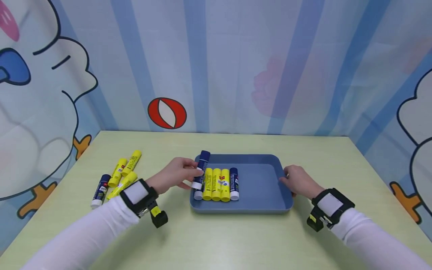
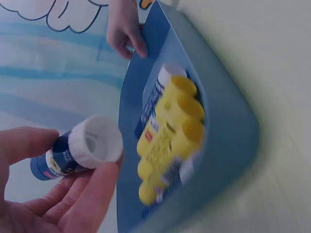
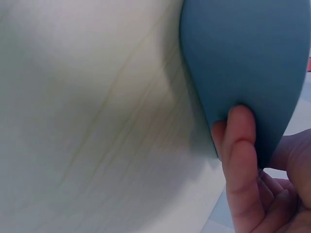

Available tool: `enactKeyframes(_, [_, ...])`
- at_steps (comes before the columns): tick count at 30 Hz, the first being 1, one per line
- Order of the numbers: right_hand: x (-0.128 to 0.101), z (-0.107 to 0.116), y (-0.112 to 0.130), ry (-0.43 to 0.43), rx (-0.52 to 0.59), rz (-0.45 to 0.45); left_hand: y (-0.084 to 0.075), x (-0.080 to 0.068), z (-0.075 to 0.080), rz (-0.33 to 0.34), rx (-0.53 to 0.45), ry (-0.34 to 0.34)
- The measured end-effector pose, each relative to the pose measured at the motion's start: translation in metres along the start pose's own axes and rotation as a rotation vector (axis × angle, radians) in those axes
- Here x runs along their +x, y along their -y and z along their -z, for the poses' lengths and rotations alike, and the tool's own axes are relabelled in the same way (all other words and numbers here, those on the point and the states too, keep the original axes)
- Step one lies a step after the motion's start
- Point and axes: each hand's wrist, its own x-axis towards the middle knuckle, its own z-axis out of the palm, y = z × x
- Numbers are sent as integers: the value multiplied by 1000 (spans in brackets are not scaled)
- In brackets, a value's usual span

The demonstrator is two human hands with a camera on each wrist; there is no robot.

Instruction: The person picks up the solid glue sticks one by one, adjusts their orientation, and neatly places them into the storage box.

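A blue tray (image 1: 260, 195) lies at the table's middle. Along its left part lies a row of glue sticks: three yellow ones (image 1: 216, 183) with a dark blue one (image 1: 234, 183) on their right. My left hand (image 1: 192, 174) pinches another dark blue glue stick (image 1: 202, 167) with a white cap, tilted over the tray's left edge. In the left wrist view that stick (image 2: 82, 148) sits between thumb and fingers, its cap toward the camera. My right hand (image 1: 287, 178) grips the tray's right rim. In the right wrist view, fingers (image 3: 240, 160) curl under the tray wall (image 3: 243, 53).
Loose glue sticks lie on the green table at the left: three yellow ones (image 1: 125, 168) and a dark blue one (image 1: 100, 190). A cartoon-printed curtain closes off the back and sides. The tray's right half (image 1: 260, 176) holds nothing.
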Motion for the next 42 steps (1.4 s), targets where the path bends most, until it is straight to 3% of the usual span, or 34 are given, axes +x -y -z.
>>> enactKeyframes(10, [0,3,-4,23,52,-7,-51,46,-71,-4,-53,87])
enactKeyframes(16, [4,5,-1,51,98,-62,-60,68,-113,21,-79,116])
enactKeyframes(24, [6,7,0,87,131,-97,-69,85,-156,83,-34,79])
enactKeyframes(31, [4,8,0,94,150,-95,-76,89,-176,101,-40,60])
enactKeyframes(42, [2,8,-1,89,131,-69,-77,93,-187,76,-35,53])
